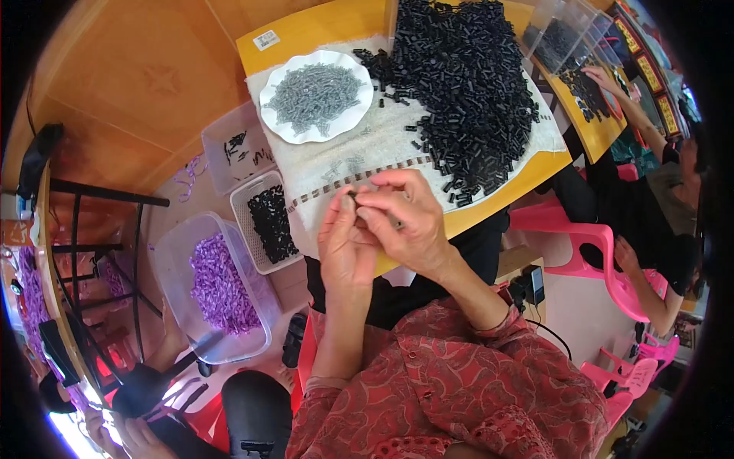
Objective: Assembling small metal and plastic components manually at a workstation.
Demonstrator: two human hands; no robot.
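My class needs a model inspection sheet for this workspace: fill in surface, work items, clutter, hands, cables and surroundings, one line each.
Surface: yellow table, partly covered by a white cloth with a dashed brown band.
Work items: large heap of black parts; small grey pieces on a scalloped white plate.
Clutter: beside the table, a white basket of black pieces and a clear bin of purple pieces.
Hands: left hand pinches a small dark piece, too small to identify; right hand meets it at the fingertips.
Cables: thin black cable near a small black device.
Surroundings: pink chairs; a co-worker's hand at right.
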